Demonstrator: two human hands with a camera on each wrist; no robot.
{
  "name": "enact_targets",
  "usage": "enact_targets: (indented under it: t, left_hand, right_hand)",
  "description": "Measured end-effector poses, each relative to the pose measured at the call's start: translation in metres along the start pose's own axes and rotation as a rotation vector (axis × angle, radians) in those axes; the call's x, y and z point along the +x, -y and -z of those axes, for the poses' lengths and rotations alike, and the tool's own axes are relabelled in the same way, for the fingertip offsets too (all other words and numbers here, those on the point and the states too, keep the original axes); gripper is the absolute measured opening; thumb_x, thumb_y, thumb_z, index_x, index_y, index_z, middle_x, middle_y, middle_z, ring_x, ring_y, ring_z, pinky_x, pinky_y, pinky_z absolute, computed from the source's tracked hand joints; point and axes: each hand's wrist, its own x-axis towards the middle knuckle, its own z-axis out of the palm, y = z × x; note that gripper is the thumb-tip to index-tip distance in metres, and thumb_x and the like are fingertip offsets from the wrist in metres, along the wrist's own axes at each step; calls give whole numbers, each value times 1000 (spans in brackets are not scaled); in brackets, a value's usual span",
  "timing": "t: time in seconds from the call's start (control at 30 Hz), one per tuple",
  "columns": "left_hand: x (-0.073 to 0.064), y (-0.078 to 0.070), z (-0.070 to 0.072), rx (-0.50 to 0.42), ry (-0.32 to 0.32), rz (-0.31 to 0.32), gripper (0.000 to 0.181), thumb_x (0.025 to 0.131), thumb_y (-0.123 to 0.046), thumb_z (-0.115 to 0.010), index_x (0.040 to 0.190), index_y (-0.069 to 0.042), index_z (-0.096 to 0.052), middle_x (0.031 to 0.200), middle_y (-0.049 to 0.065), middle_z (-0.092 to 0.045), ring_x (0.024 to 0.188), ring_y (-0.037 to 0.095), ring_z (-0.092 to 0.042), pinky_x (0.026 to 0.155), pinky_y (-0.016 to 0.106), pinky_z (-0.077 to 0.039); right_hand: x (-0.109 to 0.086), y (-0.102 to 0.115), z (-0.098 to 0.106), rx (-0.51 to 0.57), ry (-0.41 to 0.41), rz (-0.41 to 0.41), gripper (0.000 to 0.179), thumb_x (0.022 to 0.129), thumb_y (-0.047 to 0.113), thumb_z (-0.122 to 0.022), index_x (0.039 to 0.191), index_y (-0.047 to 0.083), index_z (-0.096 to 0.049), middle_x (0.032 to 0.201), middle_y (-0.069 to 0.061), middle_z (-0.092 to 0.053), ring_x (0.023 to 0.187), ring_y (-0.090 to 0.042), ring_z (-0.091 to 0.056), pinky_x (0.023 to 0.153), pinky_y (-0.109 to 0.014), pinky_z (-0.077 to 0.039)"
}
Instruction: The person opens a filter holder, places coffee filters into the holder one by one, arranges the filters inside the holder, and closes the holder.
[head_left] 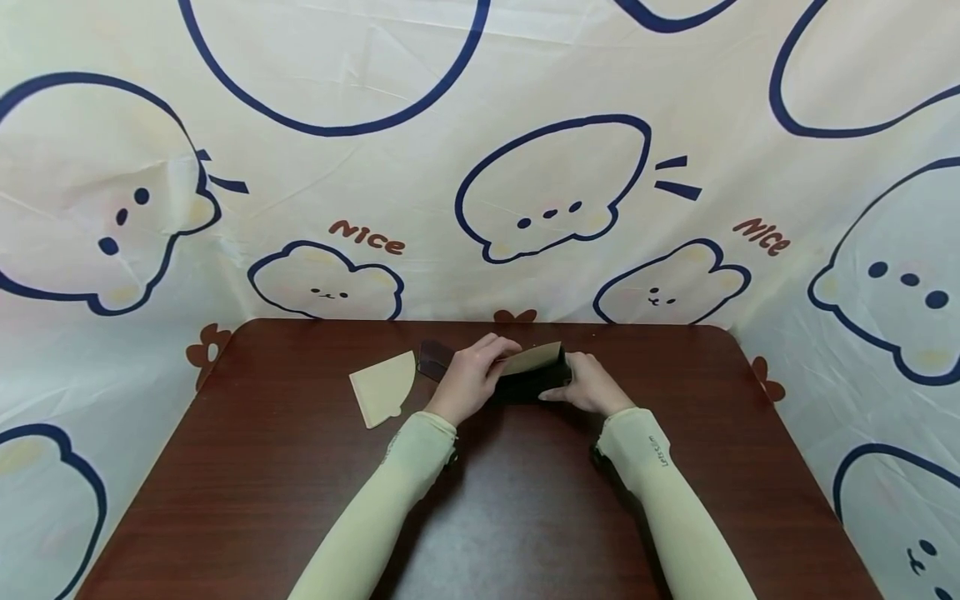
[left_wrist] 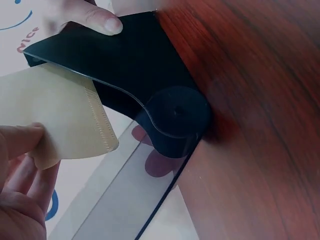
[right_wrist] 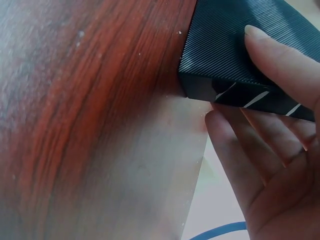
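My left hand (head_left: 471, 377) pinches a beige paper coffee filter (left_wrist: 55, 110) with a crimped edge between thumb and fingers. Part of that filter lies within the open mouth of a black filter box (left_wrist: 125, 55). The box stands on the table, and its see-through lid (left_wrist: 135, 185) is swung out to the left on a round hinge. With the thumb on one ribbed face and the fingers at the other side, my right hand (head_left: 591, 383) grips the box's right end. How deep the filter reaches inside is hidden.
Left of the box, another beige coffee filter (head_left: 384, 387) lies flat on the brown wooden table (head_left: 495, 517). A printed cloth (head_left: 420, 183) hangs behind the table's far edge and along both sides.
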Motion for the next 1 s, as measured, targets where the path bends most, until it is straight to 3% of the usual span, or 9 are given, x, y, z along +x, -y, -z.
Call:
enact_targets:
  t: [0.27,0.47,1.0]
  left_hand:
    - [4,0,-4,14,15,28,30,97,0,-69,124,-11,-66,108,2,-70,96,15,-72,90,32,-60]
    - [3,-2,-9,68,49,49,39,97,0,-69,134,-9,-60,103,2,-69,91,15,-70,87,33,-60]
    - [3,-2,-15,114,76,90,35,96,-1,-70,128,-11,-63,101,2,-71,86,15,-69,84,34,-60]
  right_hand:
    - [-2,2,4,-9,-2,-9,48,84,25,-89,126,16,-67,121,-5,-73,94,-18,-65,94,-44,-55]
    - [-3,2,2,-7,-3,4,43,84,26,-89,121,16,-68,111,-3,-73,84,-18,-61,85,-37,-52]
    - [-1,-2,2,5,13,-2,42,84,27,-88,119,14,-68,109,-3,-73,87,-18,-63,84,-37,-54]
